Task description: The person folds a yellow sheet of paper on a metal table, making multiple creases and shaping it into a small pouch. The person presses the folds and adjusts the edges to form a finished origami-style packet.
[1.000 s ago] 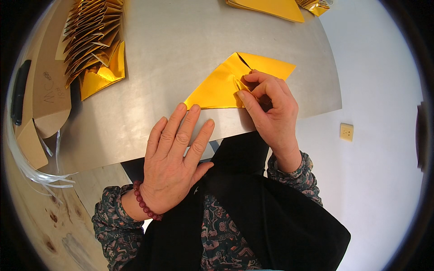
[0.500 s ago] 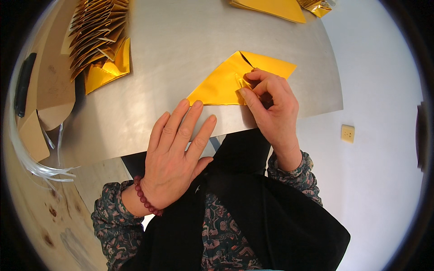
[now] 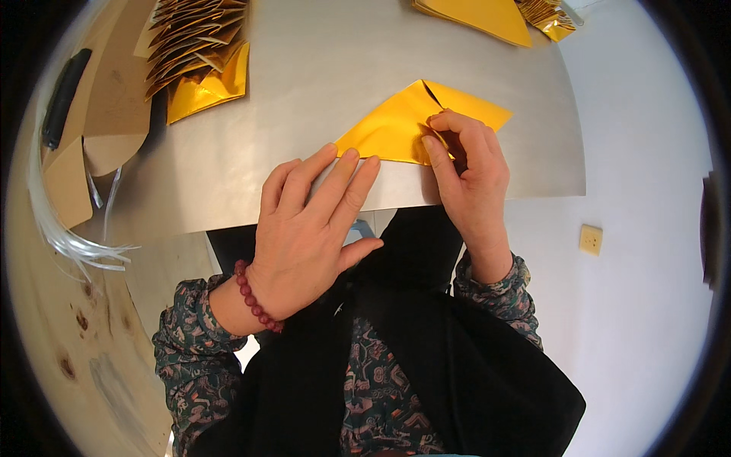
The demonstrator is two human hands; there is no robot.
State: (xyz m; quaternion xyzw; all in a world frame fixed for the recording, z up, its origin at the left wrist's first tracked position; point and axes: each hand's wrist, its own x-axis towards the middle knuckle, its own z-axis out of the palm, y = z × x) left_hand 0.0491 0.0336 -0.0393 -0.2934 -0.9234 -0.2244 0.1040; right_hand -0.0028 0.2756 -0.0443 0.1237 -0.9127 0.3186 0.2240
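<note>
On table (image 3: 320,76) — folded stack (image 3: 199,53) beside box (image 3: 116,110); right hand (image 3: 475,179) pinching gold paper (image 3: 392,126), left hand (image 3: 304,221) outspread.

At one o'clock, my folded paper (image 3: 388,133) is golden yellow; the table (image 3: 320,76) is silver-grey. Toward ten, the pleated stack (image 3: 196,38) mixes gold with brown and the cardboard box (image 3: 114,114) is tan. My bracelet (image 3: 249,298) at eight is dark red; my sleeves (image 3: 199,365) have pinkish figures on dark green.

We've got a grey metallic bench (image 3: 327,68) with soft glare, a white wall (image 3: 647,167) on the right carrying a cream outlet (image 3: 591,239), and knotty pale wood (image 3: 99,327) lower left.
</note>
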